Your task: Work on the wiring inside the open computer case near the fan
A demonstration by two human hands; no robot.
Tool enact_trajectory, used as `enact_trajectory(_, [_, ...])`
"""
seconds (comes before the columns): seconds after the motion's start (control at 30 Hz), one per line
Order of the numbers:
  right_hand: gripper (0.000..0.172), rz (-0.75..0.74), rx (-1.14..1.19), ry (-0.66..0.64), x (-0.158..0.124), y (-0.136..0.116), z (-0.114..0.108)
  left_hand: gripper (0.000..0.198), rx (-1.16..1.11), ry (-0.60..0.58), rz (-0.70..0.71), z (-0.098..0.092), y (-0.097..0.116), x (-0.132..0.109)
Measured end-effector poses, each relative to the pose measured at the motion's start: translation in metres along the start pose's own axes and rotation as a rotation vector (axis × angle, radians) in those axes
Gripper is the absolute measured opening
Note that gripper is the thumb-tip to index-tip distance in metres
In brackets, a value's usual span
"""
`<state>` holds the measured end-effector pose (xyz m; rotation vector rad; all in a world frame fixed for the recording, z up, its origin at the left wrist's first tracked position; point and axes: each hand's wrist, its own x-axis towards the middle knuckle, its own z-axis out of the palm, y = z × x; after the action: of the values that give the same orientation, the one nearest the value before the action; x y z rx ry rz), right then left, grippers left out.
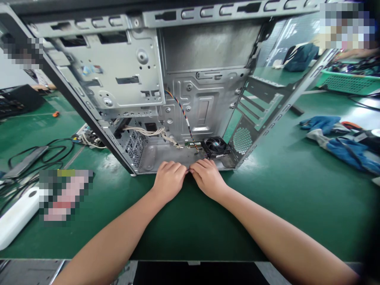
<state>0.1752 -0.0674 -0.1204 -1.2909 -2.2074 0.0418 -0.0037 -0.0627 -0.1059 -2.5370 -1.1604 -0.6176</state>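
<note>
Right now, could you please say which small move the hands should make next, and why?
I would perhaps turn the left hand and right hand slightly to expose the small dark piece between them, since they partly cover it, and the black fan close behind the right hand suggests keeping motion small.

Silver case (209,47), black fan (215,145) — green table (190,225)

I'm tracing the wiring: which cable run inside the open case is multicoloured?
The twisted cable coming from the drive cage's lower right corner: it mixes orange, blue and dark strands, whereas the bundle beside it is plain cream.
</note>
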Motion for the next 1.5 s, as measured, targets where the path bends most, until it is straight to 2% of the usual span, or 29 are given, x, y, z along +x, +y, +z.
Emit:
enact_trajectory(0.3, [0.023, 0.007, 0.018, -0.003, -0.0003, 0.0003, 0.001, 0.024, -0.003, -0.058, -0.005, 0.0015, 0.0, 0.0003])
enact_trajectory(0.6, [0.022, 0.011, 0.037, 0.021, -0.0005, 0.0002, -0.0006, 0.029, 0.009, -0.006, -0.019, 0.0015, -0.001, -0.0004])
enact_trajectory(1.2, [0.024, -0.01, 0.025, 0.002, 0.0001, 0.002, 0.0005, 0.025, -0.025, -0.042, -0.037, 0.0037, -0.0015, -0.002])
enact_trajectory(1.5, [0.024, -0.007, 0.027, 0.005, 0.0001, 0.0025, 0.0012, 0.026, 0.027, -0.05, -0.015, 0.004, -0.0014, -0.0012])
